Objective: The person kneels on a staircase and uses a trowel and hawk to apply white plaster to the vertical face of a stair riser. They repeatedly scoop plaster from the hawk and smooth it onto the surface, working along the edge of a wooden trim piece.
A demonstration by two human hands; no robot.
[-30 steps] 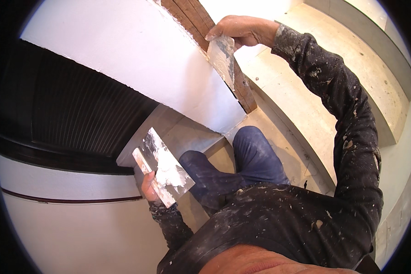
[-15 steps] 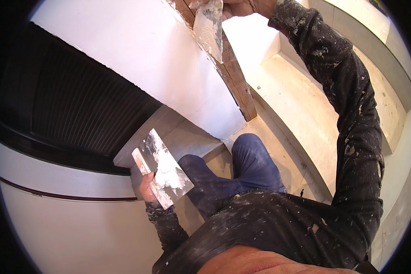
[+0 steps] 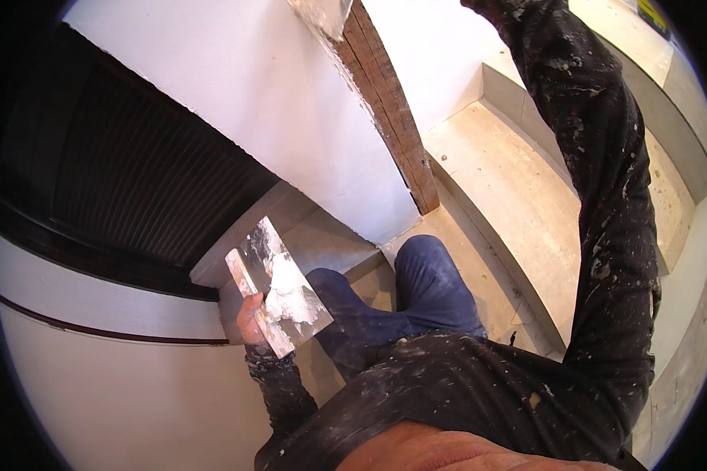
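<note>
Below the wooden beam (image 3: 389, 118), low and to its left, the left hand (image 3: 251, 322) has its grip closed around a flat metal trowel plate (image 3: 279, 286), fingers wrapped along the plate's near edge. A lump of white filler (image 3: 291, 290) sits on the plate's upper face, smeared out to the corners, so material is still loaded for more spreading.

The right arm (image 3: 597, 196), in a dark, spatter-flecked sleeve, reaches up past the beam on its right side. The right hand is out of view at the top edge, so its grip cannot be told. Just left of the beam's upper end, the tip of a second blade (image 3: 326, 14), coated in white, lies against the white wall (image 3: 251, 102).

The wall to the left of the beam looks evenly white and smooth down to its lower edge. By that look, the broad face is largely coated, and the strip along the beam's edge, near its top, seems to be what is being worked.

Under the beam's foot are the person's blue-trousered knees (image 3: 424, 282) and pale stair treads (image 3: 511, 180).
</note>
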